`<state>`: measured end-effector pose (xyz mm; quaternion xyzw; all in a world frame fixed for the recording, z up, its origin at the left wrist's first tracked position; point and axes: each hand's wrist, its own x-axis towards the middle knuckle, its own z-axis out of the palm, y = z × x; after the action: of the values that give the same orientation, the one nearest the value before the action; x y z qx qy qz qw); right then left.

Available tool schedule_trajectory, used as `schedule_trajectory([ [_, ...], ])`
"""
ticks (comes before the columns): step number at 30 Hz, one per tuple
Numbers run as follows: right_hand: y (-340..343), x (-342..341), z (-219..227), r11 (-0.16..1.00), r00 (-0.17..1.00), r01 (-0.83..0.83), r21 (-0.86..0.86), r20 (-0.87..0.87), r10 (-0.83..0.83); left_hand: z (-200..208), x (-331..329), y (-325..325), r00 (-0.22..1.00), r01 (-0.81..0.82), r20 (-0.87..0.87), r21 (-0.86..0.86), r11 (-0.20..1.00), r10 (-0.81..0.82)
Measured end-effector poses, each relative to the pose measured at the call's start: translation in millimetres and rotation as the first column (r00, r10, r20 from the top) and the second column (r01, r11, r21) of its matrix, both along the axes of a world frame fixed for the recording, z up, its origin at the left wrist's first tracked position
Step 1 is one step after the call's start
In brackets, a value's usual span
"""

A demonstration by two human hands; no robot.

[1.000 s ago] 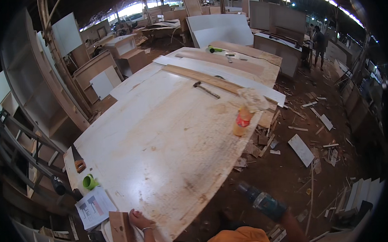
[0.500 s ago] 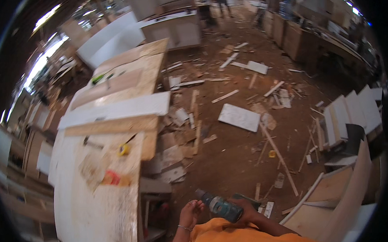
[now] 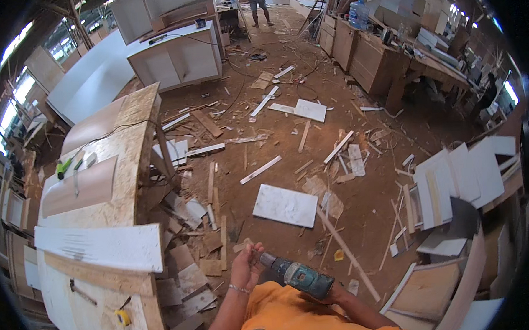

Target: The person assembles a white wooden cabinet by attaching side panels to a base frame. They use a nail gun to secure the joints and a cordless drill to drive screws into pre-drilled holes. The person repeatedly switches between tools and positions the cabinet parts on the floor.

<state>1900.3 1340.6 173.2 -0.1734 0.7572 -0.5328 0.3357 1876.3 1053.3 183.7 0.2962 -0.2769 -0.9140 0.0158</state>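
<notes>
Here left hand (image 3: 245,266) pinches drill (image 3: 298,277) chuck; right hand hidden.

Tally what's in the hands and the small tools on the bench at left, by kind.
Cordless drill, teal and black, right hand on its grip, left hand at its front end: 1
Yellow tape measure: 1
Green-handled tool: 1
Hammer: 1
Total: 4

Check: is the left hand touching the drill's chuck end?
Touching. The head view shows the left hand with its fingers closed around the front end of the teal drill, no gap between them; the right hand is hidden behind the drill body.
</notes>
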Motion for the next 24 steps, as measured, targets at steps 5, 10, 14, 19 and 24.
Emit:
schedule_trajectory([
  [5, -13, -165, 67, 0.981, 0.981, 0.196, 0.005, -0.004, -0.196, 56, -207, 3, 0.988, 0.142, 0.051, 0.053, 0.988, -0.145],
  [10, -34, -349, 73, 0.964, 0.964, 0.264, -0.009, -0.007, -0.264, 76, -406, -20, 0.937, 0.343, 0.124, -0.168, 0.924, -0.325],
  [14, -45, -513, 60, 0.961, 0.961, 0.274, -0.036, -0.035, -0.275, 59, -563, -38, 0.924, 0.381, 0.098, -0.193, 0.904, -0.369],
  [19, -69, -718, 89, 0.980, 0.976, 0.199, -0.015, 0.090, -0.197, 82, -720, -61, 0.962, 0.251, 0.143, -0.146, 0.957, -0.231],
  [24, -107, -888, 97, 0.994, 0.986, 0.105, 0.016, 0.125, -0.106, 61, -869, -120, 0.915, 0.365, 0.210, -0.062, 0.929, -0.346],
])
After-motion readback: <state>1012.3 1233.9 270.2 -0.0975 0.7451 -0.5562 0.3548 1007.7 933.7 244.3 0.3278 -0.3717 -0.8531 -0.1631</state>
